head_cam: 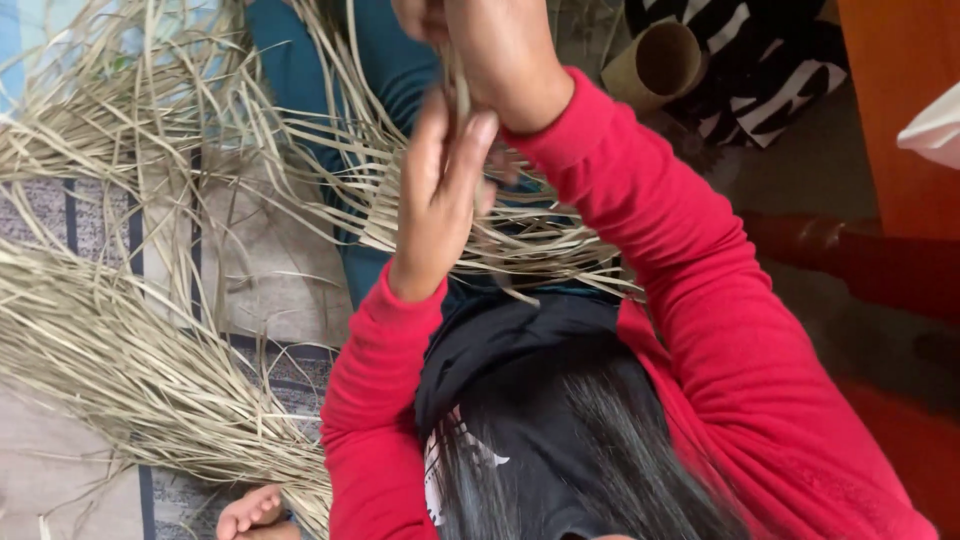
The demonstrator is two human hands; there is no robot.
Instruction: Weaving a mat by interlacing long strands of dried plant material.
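Note:
My left hand [437, 195] is raised in front of me, thumb and fingers pinched on a thin dried leaf strip [460, 95]. Just above it, my right hand [500, 50] grips the same strip, partly cut off by the top edge. Both arms wear red sleeves [690, 300]. Beneath the hands lies a partly woven piece of pale strips [520, 235], resting on my teal-clad lap [300, 70], with loose ends fanning out.
A large heap of dried strips [120, 350] spreads over the patterned mat [90, 215] at left. A cardboard tube [655, 60] and black-and-white fabric [770, 70] lie at top right, beside an orange surface [900, 120]. A bare foot [255, 515] shows at the bottom.

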